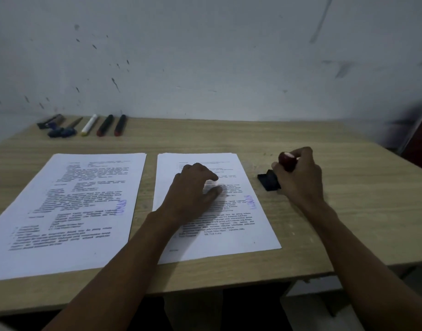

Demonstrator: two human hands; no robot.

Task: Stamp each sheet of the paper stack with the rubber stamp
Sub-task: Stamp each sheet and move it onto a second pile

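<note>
A person's right hand grips the red-handled rubber stamp over the black ink pad, just right of the paper stack; the left hand presses the stamped top sheet, fingers loosely bent; ink evenly, then slide that sheet onto the stamped pile.

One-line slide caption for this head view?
Left hand rests on stamped right stack; right hand holds rubber stamp at ink pad.
</note>
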